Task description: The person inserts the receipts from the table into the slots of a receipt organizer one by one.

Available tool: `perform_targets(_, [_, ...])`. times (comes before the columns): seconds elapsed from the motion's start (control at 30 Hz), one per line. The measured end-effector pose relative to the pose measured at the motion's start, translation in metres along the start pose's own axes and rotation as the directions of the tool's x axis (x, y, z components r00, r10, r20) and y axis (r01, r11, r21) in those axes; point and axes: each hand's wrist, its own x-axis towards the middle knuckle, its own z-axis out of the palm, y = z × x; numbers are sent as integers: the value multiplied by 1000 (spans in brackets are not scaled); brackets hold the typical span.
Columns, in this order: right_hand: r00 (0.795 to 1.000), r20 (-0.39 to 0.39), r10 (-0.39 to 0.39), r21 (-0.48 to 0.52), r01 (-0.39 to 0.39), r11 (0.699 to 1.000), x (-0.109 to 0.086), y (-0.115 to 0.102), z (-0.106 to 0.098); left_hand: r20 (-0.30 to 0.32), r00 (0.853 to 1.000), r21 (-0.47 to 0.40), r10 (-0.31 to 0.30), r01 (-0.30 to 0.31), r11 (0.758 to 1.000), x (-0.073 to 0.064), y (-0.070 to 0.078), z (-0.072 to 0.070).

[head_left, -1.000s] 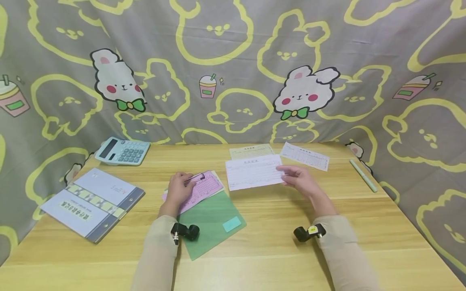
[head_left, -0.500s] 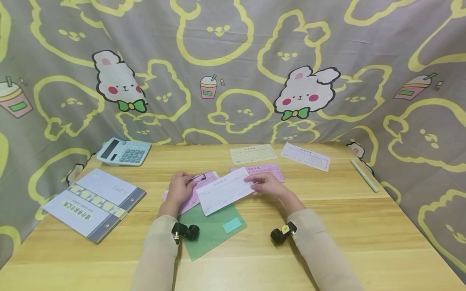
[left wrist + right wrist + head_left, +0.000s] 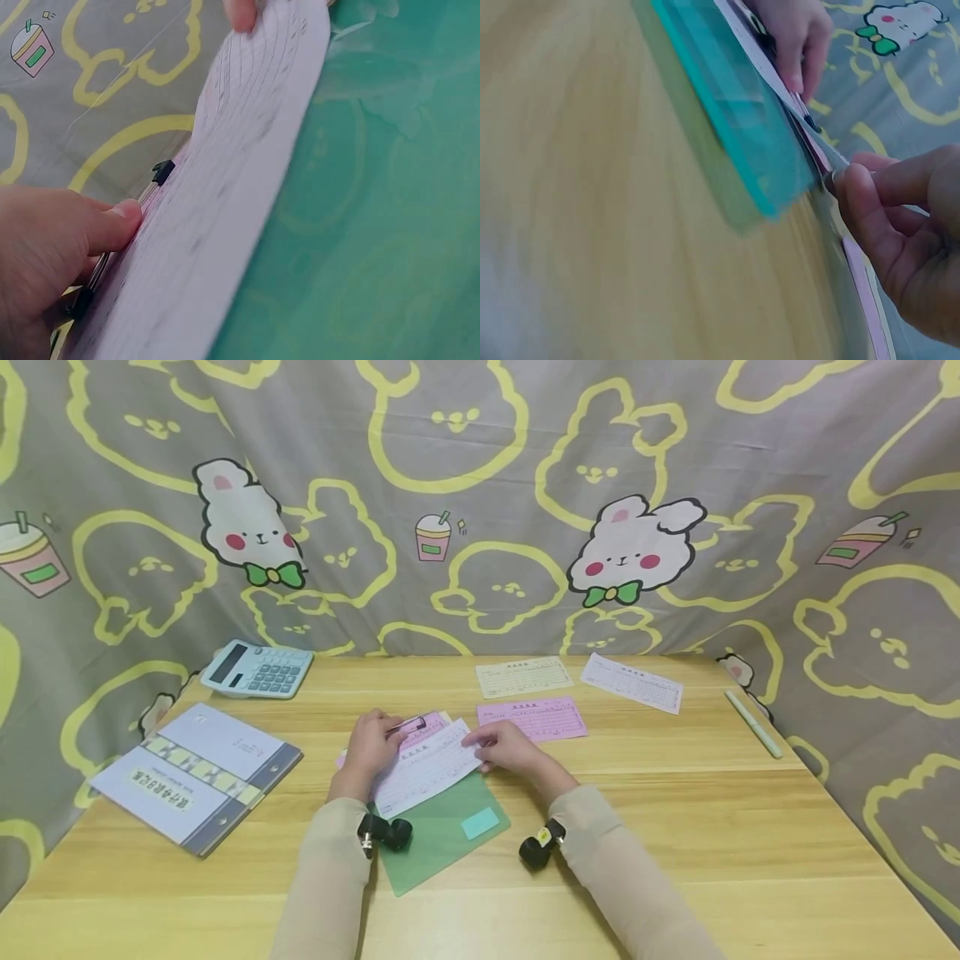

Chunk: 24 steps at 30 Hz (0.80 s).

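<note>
A green clipboard (image 3: 423,860) lies on the table with a pink slip (image 3: 433,731) at its upper edge, by the metal clip (image 3: 422,722). My left hand (image 3: 367,747) grips that clip, the thumb on its wire in the left wrist view and the other fingers partly hidden. A white printed slip (image 3: 423,772) lies over the pink slip and part of the board, its left end close to my left hand. My right hand (image 3: 516,752) pinches the white slip's right end between thumb and fingers; the paper bends upward there in the left wrist view (image 3: 247,97).
Beyond the board lie a pink slip (image 3: 532,720), a yellowish slip (image 3: 523,677) and another white slip (image 3: 633,682). A pale green pen (image 3: 753,724) is at the right. On the left are a calculator (image 3: 258,670) and a bluish account book (image 3: 195,777). Patterned cloth (image 3: 495,510) hangs behind.
My right hand has brought the white slip leftward and toward me, from over the loose pink slip onto the clipboard. That pink slip is now uncovered. My left hand has stayed at the clip.
</note>
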Motion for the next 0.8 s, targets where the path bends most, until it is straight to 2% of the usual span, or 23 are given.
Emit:
perform_targets(0.2, [998,-54,14,-9,-15,1000,12,3,14,-2,1000,17,12,-12,1000,1,1,0])
perform_targets(0.33, [993,-115,30,21,-28,999,15,0,23,-3,1000,21,2,-2,1000,-1,2,1])
perform_targets(0.53, [973,-214,90,82,-74,994,18,1,35,-9,1000,26,8,-8,1000,-2,1,3])
perform_targets(0.8, [954,-283,94,72,-76,994,20,5,42,-34,999,42,29,-28,999,-2,0,3])
